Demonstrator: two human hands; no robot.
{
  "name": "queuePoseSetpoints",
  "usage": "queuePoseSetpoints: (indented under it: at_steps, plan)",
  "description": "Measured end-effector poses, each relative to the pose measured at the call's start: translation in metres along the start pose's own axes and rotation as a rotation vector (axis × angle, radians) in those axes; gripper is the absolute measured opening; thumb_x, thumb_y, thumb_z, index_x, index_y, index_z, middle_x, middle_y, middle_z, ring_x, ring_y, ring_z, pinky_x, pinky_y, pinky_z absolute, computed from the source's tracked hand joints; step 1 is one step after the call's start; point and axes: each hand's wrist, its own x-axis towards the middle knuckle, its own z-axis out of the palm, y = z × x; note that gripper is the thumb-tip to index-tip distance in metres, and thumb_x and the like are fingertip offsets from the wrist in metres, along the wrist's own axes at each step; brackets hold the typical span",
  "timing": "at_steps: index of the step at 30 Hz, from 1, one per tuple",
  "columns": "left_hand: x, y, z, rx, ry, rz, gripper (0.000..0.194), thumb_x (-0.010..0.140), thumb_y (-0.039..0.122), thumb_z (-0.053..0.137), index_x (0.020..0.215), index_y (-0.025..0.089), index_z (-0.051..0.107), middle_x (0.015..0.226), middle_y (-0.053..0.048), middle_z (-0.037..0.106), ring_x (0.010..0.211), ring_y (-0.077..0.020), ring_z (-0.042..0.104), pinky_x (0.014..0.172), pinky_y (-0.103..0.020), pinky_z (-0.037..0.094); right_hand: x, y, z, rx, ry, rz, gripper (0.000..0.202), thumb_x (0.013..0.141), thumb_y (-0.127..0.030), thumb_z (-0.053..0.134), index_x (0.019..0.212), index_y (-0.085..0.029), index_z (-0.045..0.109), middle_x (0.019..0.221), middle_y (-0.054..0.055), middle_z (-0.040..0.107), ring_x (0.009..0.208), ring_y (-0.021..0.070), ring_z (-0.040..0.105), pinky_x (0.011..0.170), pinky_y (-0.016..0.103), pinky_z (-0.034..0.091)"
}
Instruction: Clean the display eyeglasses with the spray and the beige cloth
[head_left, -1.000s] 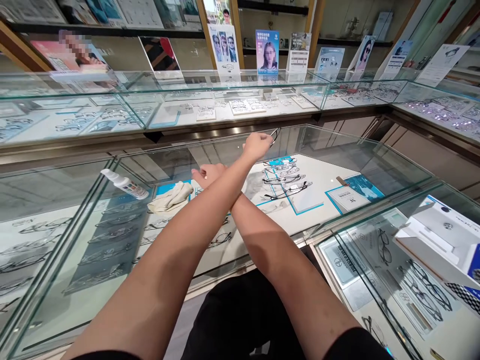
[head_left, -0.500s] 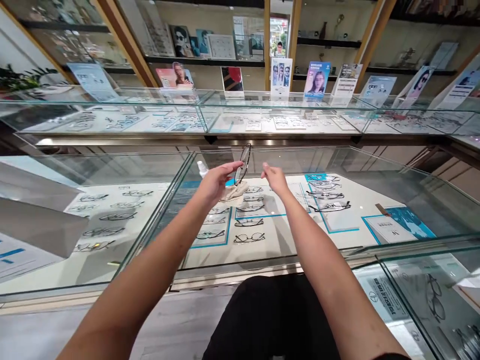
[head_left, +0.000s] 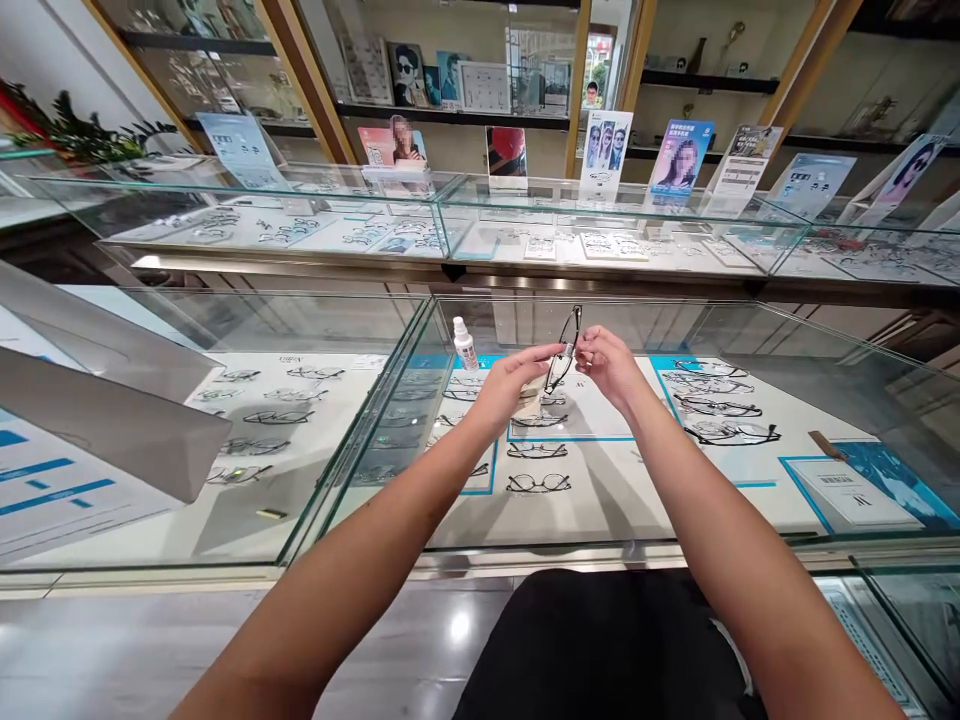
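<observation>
Glasses [head_left: 568, 358] on end between your hands!
Your left hand [head_left: 507, 388] clamps fingers on them — right hand [head_left: 611, 368] curls fingers alongside, can't tell if gripping.

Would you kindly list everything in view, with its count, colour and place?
Held glasses: one, dark-framed, centre
Bottle: one, white, left of centre
Cloth: one, cream, centre, partly hidden
Display glasses: many, mostly dark, inside counters
Glass counters: several, clear, front and back
Display signs: several, mixed, atop back counters
Carton: one, white and blue, far left
Strip: one, brown, right
Plant: green, back left
Shelving: wood-framed, back
Floor: grey, bottom left
Clothing: black, bottom
Left hand: one, bare, at held glasses
Right hand: one, bare, beside them
</observation>
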Motion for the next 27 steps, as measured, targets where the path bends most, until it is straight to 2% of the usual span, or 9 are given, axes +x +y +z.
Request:
queuePoseSetpoints:
  at_steps: [7, 12, 14, 18, 22, 27]
  plan:
    - [0.000, 0.004, 0.001, 0.132, 0.051, 0.037, 0.036, 0.083, 0.035, 0.071, 0.115, 0.026, 0.084, 0.124, -0.006, 0.078, 0.115, -0.0261, 0.069, 0.107, -0.041, 0.047, -0.001, 0.001, 0.002, -0.069, -0.013, -0.104, 0.033, 0.063, -0.023, 0.084, 0.076, -0.024, 0.055, 0.076, -0.004, 0.062, 0.061, 0.0098, 0.045, 0.059, 0.026, 0.032]
    - [0.001, 0.000, 0.003, 0.183, 0.124, 0.035, 0.027, 0.083, 0.039, 0.075, 0.103, 0.023, 0.085, 0.089, -0.005, 0.079, 0.095, -0.0254, 0.072, 0.083, -0.036, 0.055, -0.004, 0.002, 0.006, -0.131, -0.019, -0.113, 0.035, 0.062, -0.025, 0.085, 0.075, -0.023, 0.052, 0.074, -0.006, 0.060, 0.060, 0.0091, 0.042, 0.059, 0.027, 0.030]
    - [0.004, -0.005, 0.002, 0.175, 0.143, 0.047, 0.027, 0.082, 0.043, 0.077, 0.099, 0.022, 0.084, 0.085, -0.005, 0.078, 0.091, -0.0250, 0.072, 0.078, -0.035, 0.055, -0.005, 0.002, 0.008, -0.146, -0.031, -0.111, 0.035, 0.062, -0.025, 0.085, 0.074, -0.023, 0.052, 0.073, -0.006, 0.060, 0.060, 0.0092, 0.042, 0.060, 0.027, 0.030]
    - [0.010, -0.013, -0.001, 0.067, 0.166, 0.072, 0.035, 0.075, 0.045, 0.086, 0.096, 0.018, 0.078, 0.094, -0.009, 0.080, 0.088, -0.0228, 0.074, 0.078, -0.034, 0.056, -0.007, 0.002, 0.011, -0.166, -0.043, -0.095, 0.035, 0.062, -0.026, 0.084, 0.074, -0.023, 0.051, 0.076, -0.005, 0.063, 0.061, 0.0096, 0.045, 0.060, 0.028, 0.031]
    - [0.011, -0.013, -0.003, -0.004, 0.182, 0.033, 0.040, 0.071, 0.046, 0.089, 0.094, 0.019, 0.072, 0.093, -0.009, 0.081, 0.087, -0.0217, 0.074, 0.080, -0.035, 0.056, -0.008, 0.000, 0.013, -0.146, -0.076, -0.083, 0.037, 0.062, -0.027, 0.086, 0.075, -0.023, 0.052, 0.076, -0.005, 0.062, 0.063, 0.0101, 0.046, 0.061, 0.028, 0.033]
    - [0.008, -0.005, -0.004, 0.047, 0.146, -0.010, 0.038, 0.074, 0.053, 0.087, 0.090, 0.020, 0.079, 0.101, -0.010, 0.081, 0.090, -0.0224, 0.073, 0.085, -0.036, 0.055, -0.009, -0.003, 0.012, -0.121, -0.144, -0.098, 0.034, 0.065, -0.026, 0.085, 0.078, -0.024, 0.054, 0.078, -0.005, 0.062, 0.064, 0.0103, 0.046, 0.063, 0.028, 0.034]
